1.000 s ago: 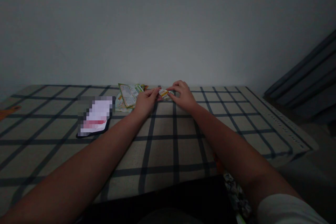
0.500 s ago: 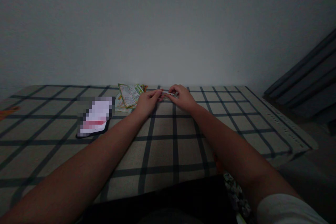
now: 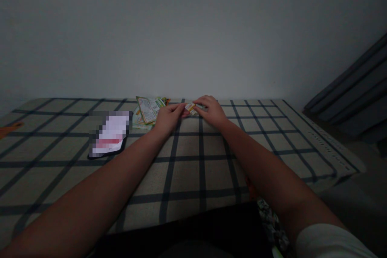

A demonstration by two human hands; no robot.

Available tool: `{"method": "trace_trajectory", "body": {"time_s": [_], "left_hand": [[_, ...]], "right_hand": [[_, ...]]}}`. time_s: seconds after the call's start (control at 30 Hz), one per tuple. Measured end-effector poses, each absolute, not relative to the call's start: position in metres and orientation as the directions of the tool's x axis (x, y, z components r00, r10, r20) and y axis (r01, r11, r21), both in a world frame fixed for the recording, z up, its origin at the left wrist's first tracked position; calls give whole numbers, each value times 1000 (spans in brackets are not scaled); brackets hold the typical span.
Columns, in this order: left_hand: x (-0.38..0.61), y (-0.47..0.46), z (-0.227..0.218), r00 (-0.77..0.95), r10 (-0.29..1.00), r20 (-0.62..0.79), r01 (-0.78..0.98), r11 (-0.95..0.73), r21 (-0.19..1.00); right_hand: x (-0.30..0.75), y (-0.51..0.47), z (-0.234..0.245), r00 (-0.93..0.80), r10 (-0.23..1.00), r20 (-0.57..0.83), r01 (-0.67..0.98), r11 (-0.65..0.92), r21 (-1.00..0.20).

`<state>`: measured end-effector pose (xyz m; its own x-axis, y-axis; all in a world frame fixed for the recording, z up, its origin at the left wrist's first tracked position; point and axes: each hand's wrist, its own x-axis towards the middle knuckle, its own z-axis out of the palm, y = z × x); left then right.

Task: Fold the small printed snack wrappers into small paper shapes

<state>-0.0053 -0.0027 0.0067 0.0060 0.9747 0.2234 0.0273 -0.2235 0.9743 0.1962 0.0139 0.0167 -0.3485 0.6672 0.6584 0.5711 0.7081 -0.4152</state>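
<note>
**Small packet pinched between both hands at far side of cloth**

The small packet (image 3: 190, 108), pale with yellow and red print, is held just above the checked cloth (image 3: 187, 169), close to the wall. Its left end is taken by the fingertips of the left hand (image 3: 167, 117) and its right end by those of the right hand (image 3: 211, 112). Both grips are closed on it, thumb against fingers. The step in hand is judged to be working of the packet's edge; whether it is being torn or folded cannot be told in the dim light. A further move is judged to call for a firm pinch at both ends and small, opposed wrist motions. A pile of printed leaflets (image 3: 147, 111) lies just beside the left hand. A flat dark-edged item (image 3: 110, 135) lies further left.
</note>
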Motion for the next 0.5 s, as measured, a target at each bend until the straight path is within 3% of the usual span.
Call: {"method": "trace_trajectory", "body": {"time_s": [0.5], "left_hand": [[-3,1,8,-78,983,164,-91,-171,981]], "right_hand": [[197,14,15,-363,647,670,595,715,-368]]}}
